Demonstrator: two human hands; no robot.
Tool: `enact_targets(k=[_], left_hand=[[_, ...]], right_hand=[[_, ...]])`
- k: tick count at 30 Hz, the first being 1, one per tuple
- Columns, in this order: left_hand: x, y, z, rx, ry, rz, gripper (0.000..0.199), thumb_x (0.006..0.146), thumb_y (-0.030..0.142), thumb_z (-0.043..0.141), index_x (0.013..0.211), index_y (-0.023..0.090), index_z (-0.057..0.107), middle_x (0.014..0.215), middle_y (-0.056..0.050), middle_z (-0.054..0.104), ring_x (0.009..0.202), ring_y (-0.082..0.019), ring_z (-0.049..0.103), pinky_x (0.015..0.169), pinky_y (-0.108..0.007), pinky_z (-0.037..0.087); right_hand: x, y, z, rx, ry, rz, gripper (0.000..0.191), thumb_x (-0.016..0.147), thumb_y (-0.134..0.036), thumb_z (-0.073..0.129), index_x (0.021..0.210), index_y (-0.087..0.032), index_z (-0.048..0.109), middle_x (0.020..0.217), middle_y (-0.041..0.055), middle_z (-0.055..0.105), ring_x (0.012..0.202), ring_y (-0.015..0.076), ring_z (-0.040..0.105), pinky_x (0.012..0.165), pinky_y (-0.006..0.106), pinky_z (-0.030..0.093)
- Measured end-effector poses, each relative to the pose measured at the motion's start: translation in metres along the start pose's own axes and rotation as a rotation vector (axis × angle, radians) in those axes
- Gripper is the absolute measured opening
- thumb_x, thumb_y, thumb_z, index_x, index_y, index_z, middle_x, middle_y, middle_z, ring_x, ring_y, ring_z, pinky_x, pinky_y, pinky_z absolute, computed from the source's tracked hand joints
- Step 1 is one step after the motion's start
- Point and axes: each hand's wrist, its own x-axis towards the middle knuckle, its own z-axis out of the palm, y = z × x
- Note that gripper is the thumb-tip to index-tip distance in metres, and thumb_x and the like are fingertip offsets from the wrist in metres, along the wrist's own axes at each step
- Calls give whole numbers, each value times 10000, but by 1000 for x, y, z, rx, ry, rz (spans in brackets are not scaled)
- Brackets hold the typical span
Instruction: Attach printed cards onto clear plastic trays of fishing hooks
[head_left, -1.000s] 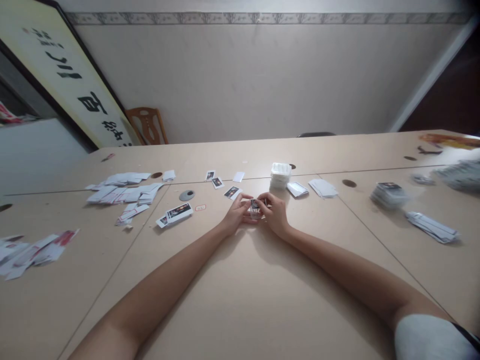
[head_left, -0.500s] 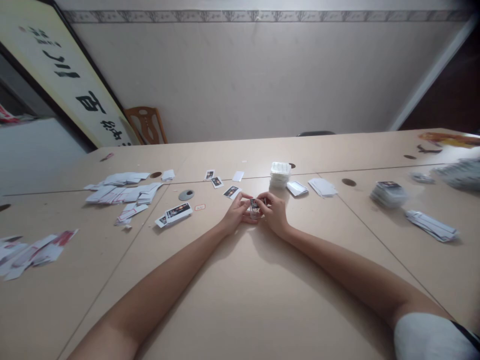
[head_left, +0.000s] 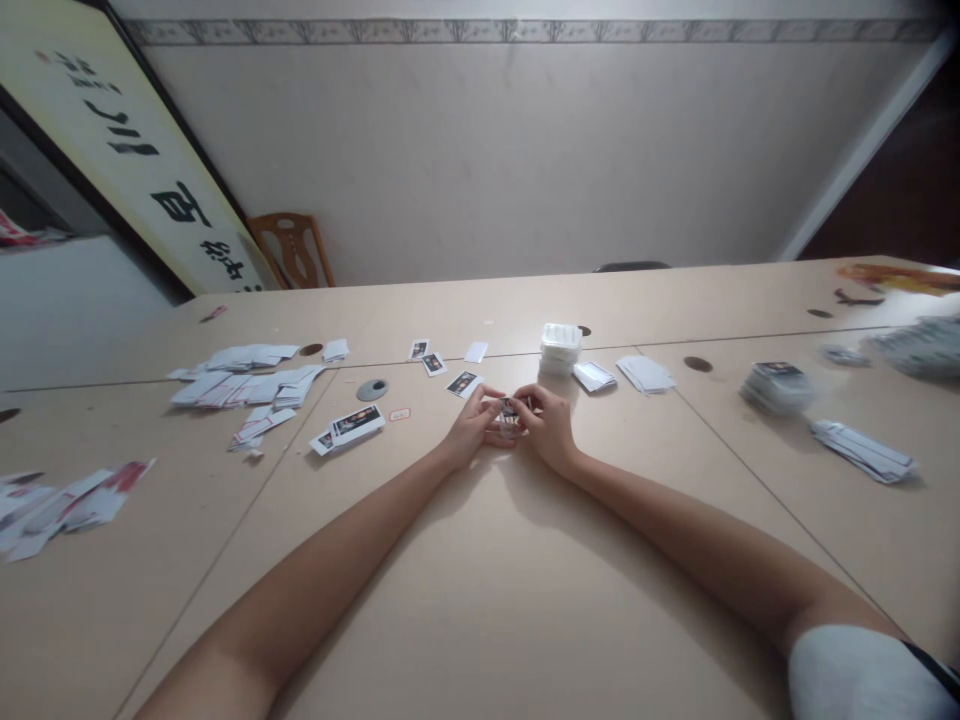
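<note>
1. Left hand (head_left: pixel 474 425) and right hand (head_left: pixel 551 425) are both closed around one small card stack (head_left: pixel 510 411), held just above the worktop (head_left: pixel 480 560).
2. Sorted so far: card piles (head_left: pixel 247 385) at left; decks (head_left: pixel 776 385) at right remain.
3. Clear plastic box stack (head_left: pixel 560 348): contents cannot be told.

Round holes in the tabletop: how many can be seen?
5. One by the left card pile, one behind the white stack, one right of centre, one far right, one at the left edge. Cards may hide more.
</note>
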Motion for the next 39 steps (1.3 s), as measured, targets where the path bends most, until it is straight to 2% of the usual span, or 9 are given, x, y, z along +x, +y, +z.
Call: enact_targets(k=[13,39], left_hand=[[-1,2,1,1,2,3,550,733,534,798,1003,195,459,930,-38,659,737,-240,743,606,-362,615],[1,-1,0,28,12,-8,461,807,508,732,1028,201,467,967,-48,667,757,-223,742,611,-354,622]], right_hand=[[0,0,0,-24,12,-13,104,825,-257,612,771,-189,668,672,15,652,599,152,542,600,280,408],[-1,0,0,-38,12,-22,113,826,-260,606,778,-188,678,669,13,650,598,153,541,598,280,412]])
